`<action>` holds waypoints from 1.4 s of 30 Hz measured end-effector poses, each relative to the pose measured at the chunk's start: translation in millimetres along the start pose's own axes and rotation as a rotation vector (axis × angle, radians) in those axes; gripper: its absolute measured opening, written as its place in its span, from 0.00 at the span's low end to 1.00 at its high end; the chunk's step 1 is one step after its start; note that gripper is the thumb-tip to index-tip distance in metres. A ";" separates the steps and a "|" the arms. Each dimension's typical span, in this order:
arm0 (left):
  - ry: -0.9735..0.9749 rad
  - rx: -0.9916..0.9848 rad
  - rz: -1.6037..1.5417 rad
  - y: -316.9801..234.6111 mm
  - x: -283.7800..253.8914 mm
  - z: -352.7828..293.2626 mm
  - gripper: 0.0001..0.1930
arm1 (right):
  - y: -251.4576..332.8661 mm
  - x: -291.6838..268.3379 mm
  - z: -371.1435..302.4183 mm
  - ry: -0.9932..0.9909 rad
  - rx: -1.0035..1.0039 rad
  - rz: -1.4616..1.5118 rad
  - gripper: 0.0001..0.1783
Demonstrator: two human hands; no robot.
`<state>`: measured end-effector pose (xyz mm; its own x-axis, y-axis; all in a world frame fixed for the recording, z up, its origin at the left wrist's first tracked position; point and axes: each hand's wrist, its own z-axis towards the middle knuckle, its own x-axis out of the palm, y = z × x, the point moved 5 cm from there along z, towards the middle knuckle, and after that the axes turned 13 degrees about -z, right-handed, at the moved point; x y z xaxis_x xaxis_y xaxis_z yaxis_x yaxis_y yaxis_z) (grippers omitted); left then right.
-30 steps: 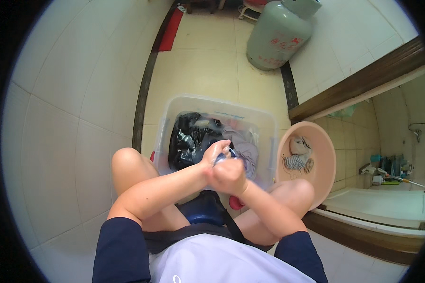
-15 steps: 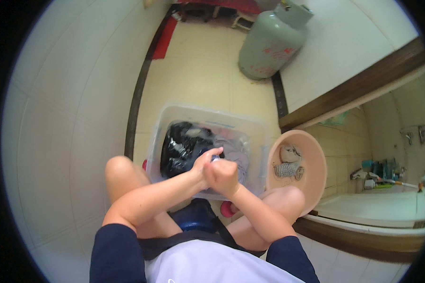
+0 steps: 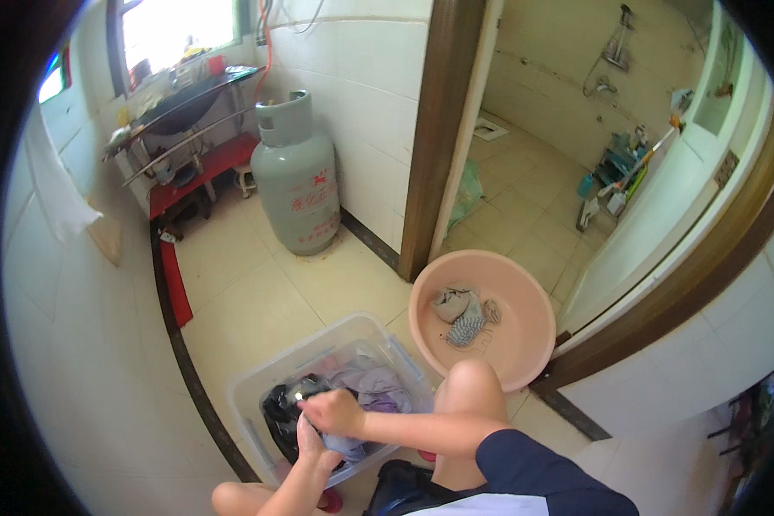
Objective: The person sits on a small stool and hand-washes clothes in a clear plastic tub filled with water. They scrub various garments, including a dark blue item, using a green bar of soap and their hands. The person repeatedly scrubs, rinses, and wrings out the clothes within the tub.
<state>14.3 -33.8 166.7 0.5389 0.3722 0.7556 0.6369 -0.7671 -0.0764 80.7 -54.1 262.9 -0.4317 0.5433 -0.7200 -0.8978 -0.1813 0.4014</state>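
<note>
Both my hands are together above a clear plastic storage bin (image 3: 372, 322) filled with wet laundry. My right hand (image 3: 334, 413) is closed, its fist pressed against the fingers of my left hand (image 3: 312, 442). My left hand is beneath it, with its fingers curled and partly hidden and a whitish film on the skin. What they hold between them is too covered to name. Around them in the bin lie shiny black cloth (image 3: 278, 414), a mauve-grey garment (image 3: 371, 386) and a light blue cloth (image 3: 346, 446) close under my right wrist.
To the right of the bin stands a peach-coloured basin (image 3: 525, 344) with small patterned cloth pieces (image 3: 468, 327) inside. Farther off is a grey gas cylinder (image 3: 297, 185) by the wall. A wooden door frame (image 3: 439, 146) opens onto a tiled bathroom. Several bottles stand on a rack (image 3: 619, 163) there.
The view has swung right and up, bringing the window, sink and bathroom into sight. My hands stay together over the bin, the right one now over the left with its fist nearer the black cloth.
</note>
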 end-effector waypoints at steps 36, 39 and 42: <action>0.150 -0.119 0.153 -1.7 23.9 -19.4 0.23 | 21.0 -22.6 -4.2 -0.013 -0.284 0.187 0.19; 0.149 -0.239 0.163 2.1 32.4 -19.2 0.21 | 17.0 -18.7 -4.2 -0.087 -0.394 0.145 0.17; 0.202 -0.236 0.011 8.7 38.0 -21.4 0.14 | -44.1 20.1 9.7 0.060 0.126 0.102 0.19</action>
<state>28.4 -37.5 208.7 0.4094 0.2704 0.8714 0.4737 -0.8792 0.0503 112.5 -27.2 236.1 -0.5279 0.4768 -0.7028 -0.8325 -0.1267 0.5394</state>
